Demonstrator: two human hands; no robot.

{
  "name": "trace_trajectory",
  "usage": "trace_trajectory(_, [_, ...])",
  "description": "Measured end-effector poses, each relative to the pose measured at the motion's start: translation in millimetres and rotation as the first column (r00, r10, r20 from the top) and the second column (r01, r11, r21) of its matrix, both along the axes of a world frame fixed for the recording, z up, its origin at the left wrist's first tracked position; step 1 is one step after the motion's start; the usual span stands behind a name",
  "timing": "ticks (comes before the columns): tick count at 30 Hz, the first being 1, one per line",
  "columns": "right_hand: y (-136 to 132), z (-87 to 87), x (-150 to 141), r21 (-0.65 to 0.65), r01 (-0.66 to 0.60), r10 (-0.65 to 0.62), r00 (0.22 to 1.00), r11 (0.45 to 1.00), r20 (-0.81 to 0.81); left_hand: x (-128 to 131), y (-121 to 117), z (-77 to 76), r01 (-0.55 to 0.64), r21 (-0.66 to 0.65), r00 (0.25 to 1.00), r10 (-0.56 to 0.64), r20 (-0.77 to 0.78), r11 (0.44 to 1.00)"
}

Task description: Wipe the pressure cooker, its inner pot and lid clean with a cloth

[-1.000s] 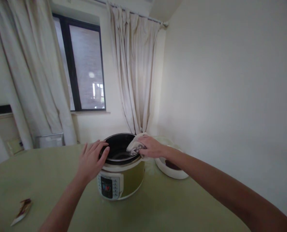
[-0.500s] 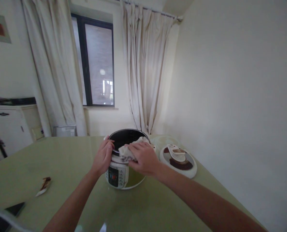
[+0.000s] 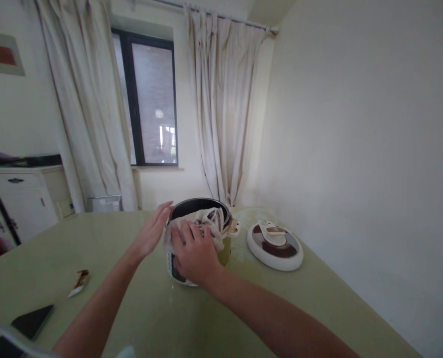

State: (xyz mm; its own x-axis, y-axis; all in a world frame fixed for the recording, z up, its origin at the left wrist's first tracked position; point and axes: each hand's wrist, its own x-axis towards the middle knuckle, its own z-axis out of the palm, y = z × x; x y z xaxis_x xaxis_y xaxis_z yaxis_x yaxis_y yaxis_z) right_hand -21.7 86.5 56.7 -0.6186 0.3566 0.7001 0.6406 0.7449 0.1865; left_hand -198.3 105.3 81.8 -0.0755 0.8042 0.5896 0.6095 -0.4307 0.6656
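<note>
A pressure cooker (image 3: 225,250) with a white and shiny body stands uncovered on the green table, its dark inner pot (image 3: 197,205) showing at the top. My right hand (image 3: 194,251) presses a pale, dark-patterned cloth (image 3: 214,221) against the cooker's front rim, and most of the control panel is hidden behind that hand and cloth. At the left side of the rim is my left hand (image 3: 155,229), fingers stretched out, holding nothing; whether it touches the rim I cannot tell. The cooker's round lid (image 3: 276,246), white with brown and silver, lies to the right.
On the left of the green table (image 3: 113,238) lie a small brown-and-white scrap (image 3: 80,282) and a dark flat object (image 3: 33,320). A pale curved strip crosses the lower left corner. The wall (image 3: 356,164) bounds the right side; curtains hang behind.
My right hand has slid the cloth leftward along the front of the rim, over the panel. My left hand has loosened from the rim, its fingers now straight. The view has shifted slightly.
</note>
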Motion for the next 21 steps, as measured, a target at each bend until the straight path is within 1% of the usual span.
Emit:
trace_trajectory(2, [4.7,1.8,20.5,0.025,-0.14,0.14,0.99,0.99,0.026,19.4,-5.6,15.2,0.039,0.034,0.984,-0.033,-0.173,0.999])
trace_trajectory(4, [11.3,4.4,46.1,0.036,-0.307,0.306,0.952,0.951,0.008,43.5,-7.8,25.3,0.11,-0.006,0.931,-0.105,-0.349,0.994])
trace_trajectory(5, [15.3,6.4,59.8,0.036,-0.37,0.371,0.928,0.929,-0.03,54.8,-7.7,28.0,0.111,-0.041,0.897,-0.118,-0.426,0.993])
trace_trajectory(6, [20.0,9.0,73.2,0.034,-0.399,0.401,0.91,0.916,-0.104,64.7,-7.4,28.9,0.076,-0.068,0.862,-0.1,-0.498,0.995])
trace_trajectory(7, [25.5,12.0,85.7,0.024,-0.393,0.389,0.899,0.919,-0.204,73.0,-7.1,28.3,0.016,-0.077,0.821,-0.057,-0.568,0.997])
trace_trajectory(8, [31.9,15.5,96.5,0.002,-0.355,0.338,0.888,0.935,-0.313,79.6,-7.3,26.1,-0.052,-0.059,0.775,0.003,-0.632,0.997])
trace_trajectory(9, [39.0,19.0,105.0,-0.04,-0.298,0.257,0.876,0.954,-0.408,84.6,-8.1,22.6,-0.109,-0.02,0.729,0.066,-0.681,0.994])
trace_trajectory(10, [46.8,22.2,110.9,-0.102,-0.237,0.164,0.868,0.966,-0.47,88.2,-9.8,18.0,-0.142,0.034,0.691,0.124,-0.712,0.989])
trace_trajectory(11, [55.0,24.8,113.9,-0.181,-0.181,0.073,0.872,0.967,-0.483,90.5,-12.2,12.8,-0.147,0.094,0.668,0.169,-0.725,0.985])
trace_trajectory(12, [63.0,26.5,114.3,-0.268,-0.124,-0.009,0.895,0.955,-0.446,91.5,-15.0,7.3,-0.132,0.152,0.659,0.201,-0.725,0.98])
trace_trajectory(14, [76.5,26.6,109.9,-0.413,-0.014,-0.123,0.945,0.911,-0.304,88.6,-20.3,-2.8,-0.086,0.238,0.671,0.233,-0.704,0.968])
trace_trajectory(15, [81.2,25.1,106.5,-0.452,0.034,-0.158,0.958,0.891,-0.24,84.3,-22.1,-6.6,-0.06,0.259,0.683,0.229,-0.693,0.964])
trace_trajectory(17, [85.6,20.7,100.5,-0.478,0.095,-0.202,0.963,0.873,-0.179,69.7,-22.3,-10.5,-0.005,0.263,0.713,0.188,-0.675,0.965])
trace_trajectory(19, [85.0,16.1,97.5,-0.466,0.096,-0.201,0.963,0.88,-0.181,48.4,-17.3,-9.8,0.06,0.221,0.746,0.104,-0.658,0.973])
trace_trajectory(21, [82.9,12.9,97.5,-0.44,0.089,-0.184,0.967,0.894,-0.179,24.0,-7.6,-6.3,0.123,0.154,0.783,-0.001,-0.622,0.98])
